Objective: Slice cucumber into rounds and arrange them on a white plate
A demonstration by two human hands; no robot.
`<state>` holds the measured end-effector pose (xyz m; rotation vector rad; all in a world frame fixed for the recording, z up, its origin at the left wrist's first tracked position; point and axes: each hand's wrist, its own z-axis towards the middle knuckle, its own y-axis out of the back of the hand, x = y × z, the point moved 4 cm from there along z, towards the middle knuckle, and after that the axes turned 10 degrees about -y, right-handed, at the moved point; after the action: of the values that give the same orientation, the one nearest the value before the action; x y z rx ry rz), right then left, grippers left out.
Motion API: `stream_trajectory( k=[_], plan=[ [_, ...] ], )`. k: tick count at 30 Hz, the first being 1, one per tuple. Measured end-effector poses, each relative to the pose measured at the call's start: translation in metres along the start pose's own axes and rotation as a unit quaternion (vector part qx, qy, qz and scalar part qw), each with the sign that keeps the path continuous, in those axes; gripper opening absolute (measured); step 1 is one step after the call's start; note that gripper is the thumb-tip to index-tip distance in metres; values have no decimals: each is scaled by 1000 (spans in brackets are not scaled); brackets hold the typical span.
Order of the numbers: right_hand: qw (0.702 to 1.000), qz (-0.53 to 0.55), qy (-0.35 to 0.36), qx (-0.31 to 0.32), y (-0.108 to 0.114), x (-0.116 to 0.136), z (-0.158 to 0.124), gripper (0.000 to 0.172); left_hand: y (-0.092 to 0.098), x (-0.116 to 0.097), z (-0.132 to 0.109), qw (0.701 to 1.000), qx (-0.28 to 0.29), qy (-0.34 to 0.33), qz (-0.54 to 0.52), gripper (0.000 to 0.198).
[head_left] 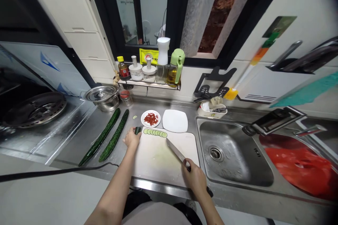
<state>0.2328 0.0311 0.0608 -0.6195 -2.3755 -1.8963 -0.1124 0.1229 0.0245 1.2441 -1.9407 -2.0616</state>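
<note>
My left hand (132, 138) has its fingers around a short dark green cucumber piece (137, 130) at the upper left edge of the white cutting board (169, 163). A row of thin cucumber slices (155, 133) lies along the board's top edge. My right hand (195, 178) grips the handle of a knife (176, 150), whose blade points up and left, its tip just below the last slice. Behind the board are a plate of small red pieces (151, 119) and a white square plate (175, 120). Two whole cucumbers (101, 139) (115, 137) lie to the left.
A metal sink (235, 154) with a black faucet (274, 121) is at the right, beside a red basin (301, 165). A lidded steel pot (104, 98) stands back left. Bottles and jars fill a wall shelf (150, 83). A dark cable (60, 172) crosses the front left.
</note>
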Motion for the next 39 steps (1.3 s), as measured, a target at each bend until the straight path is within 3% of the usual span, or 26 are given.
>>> stream_trajectory(
  k=[8,12,14,19,24,30,39],
  plan=[
    [1000,8,-6,-1,1,-1,1,31,0,2,-5,999,6,-41,22,47],
    [1000,20,-15,-1,1,-1,1,33,4,-5,-15,996,-43,-70,46,63],
    [999,24,-20,0,0,-3,1,32,2,-15,-23,991,-62,-105,57,60],
    [998,41,-35,-11,0,-9,0,30,-17,-58,-52,961,-53,-263,60,37],
    [998,43,-46,-20,5,-14,-5,31,-44,-93,-68,943,21,-326,65,33],
    [998,36,-47,-13,7,-20,-9,28,-62,-108,-69,935,90,-328,100,33],
    [998,25,-61,-2,13,-23,-15,28,-57,-113,-72,944,103,-306,67,27]
  ],
)
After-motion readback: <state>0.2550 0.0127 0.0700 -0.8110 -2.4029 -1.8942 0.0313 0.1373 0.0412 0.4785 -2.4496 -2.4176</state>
